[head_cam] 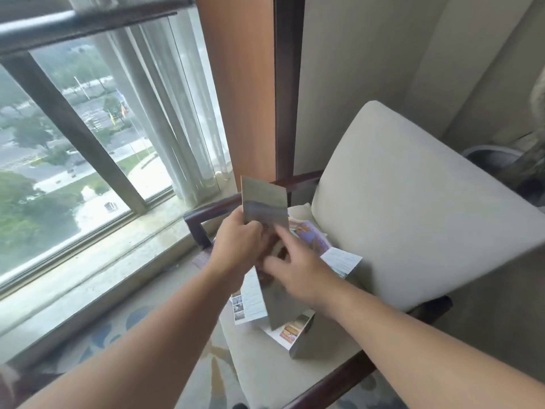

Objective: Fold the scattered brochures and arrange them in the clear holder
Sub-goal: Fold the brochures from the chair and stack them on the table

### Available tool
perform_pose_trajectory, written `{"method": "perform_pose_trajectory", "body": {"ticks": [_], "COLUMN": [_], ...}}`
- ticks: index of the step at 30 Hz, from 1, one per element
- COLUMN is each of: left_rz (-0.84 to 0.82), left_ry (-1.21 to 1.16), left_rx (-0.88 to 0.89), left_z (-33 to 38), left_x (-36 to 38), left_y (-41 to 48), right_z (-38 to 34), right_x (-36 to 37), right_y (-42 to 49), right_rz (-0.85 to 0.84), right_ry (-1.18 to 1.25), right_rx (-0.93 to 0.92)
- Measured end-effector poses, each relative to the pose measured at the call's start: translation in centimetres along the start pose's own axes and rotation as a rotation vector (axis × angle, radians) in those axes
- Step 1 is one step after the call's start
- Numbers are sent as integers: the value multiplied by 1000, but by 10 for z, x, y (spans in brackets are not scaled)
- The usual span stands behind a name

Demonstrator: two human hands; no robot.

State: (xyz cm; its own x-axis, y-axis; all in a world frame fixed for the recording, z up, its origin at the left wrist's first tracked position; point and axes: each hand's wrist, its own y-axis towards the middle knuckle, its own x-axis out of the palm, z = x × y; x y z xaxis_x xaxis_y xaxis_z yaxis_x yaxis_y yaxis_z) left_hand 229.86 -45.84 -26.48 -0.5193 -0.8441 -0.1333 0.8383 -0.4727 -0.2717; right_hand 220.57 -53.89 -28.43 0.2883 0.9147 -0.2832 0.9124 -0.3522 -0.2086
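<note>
Right over the front of a cushioned chair point(413, 202), the left hand point(237, 246) holds a grey brochure point(264, 200) upright, with fingers and thumb curled round its lower left edge. The right hand point(298, 271) reaches in from the other side with its fingers stretched out and slightly apart toward the bottom of that brochure. It is blurred, so I cannot tell whether the fingertips touch the paper.

A long grey panel point(277, 305) hangs down below both hands. I cannot tell whether it belongs to the same brochure.

Other brochures lie loose on the seat cushion point(265, 370):
- A white brochure with small photos point(249, 304) lies under the left wrist.
- A brochure with an orange picture point(295, 330) lies near the seat's front edge.
- A purple brochure point(312, 240) lies at the back of the seat, just behind the right hand.
- A white text sheet point(342, 259) lies just beside the purple brochure.

The chair's dark wooden armrest point(212, 211) stands close to a window sill point(103, 261). A window point(73, 128) and a pale curtain point(165, 113) rise above the sill.
</note>
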Motion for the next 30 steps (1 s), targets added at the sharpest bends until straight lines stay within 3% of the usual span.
{"method": "perform_pose_trajectory", "body": {"ticks": [4, 8, 10, 14, 15, 18, 20, 27, 30], "left_rz": [-55, -107, -40, 299, 293, 78, 12, 249, 215], "left_ry": [-201, -377, -249, 217, 195, -212, -357, -498, -527], "left_rx": [73, 14, 69, 230, 200, -9, -52, 107, 247], "left_z": [7, 12, 14, 15, 16, 22, 24, 22, 19], "left_x": [-30, -51, -58, -79, -86, -113, -132, -217, -261], "left_y": [-13, -25, -31, -43, -46, -58, -69, -114, -140], "right_z": [-5, -20, -33, -59, -68, -90, -103, -146, -159], "right_x": [-18, -16, -10, 4, 9, 27, 43, 124, 161], "right_y": [2, 11, 11, 10, 8, 3, -1, -23, -30], "right_rz": [124, 101, 113, 108, 81, -13, -59, -5, -168], "right_ry": [137, 369, 400, 385, 395, 425, 434, 257, 427], "right_rx": [111, 231, 234, 135, 97, 22, -11, -107, -12]}}
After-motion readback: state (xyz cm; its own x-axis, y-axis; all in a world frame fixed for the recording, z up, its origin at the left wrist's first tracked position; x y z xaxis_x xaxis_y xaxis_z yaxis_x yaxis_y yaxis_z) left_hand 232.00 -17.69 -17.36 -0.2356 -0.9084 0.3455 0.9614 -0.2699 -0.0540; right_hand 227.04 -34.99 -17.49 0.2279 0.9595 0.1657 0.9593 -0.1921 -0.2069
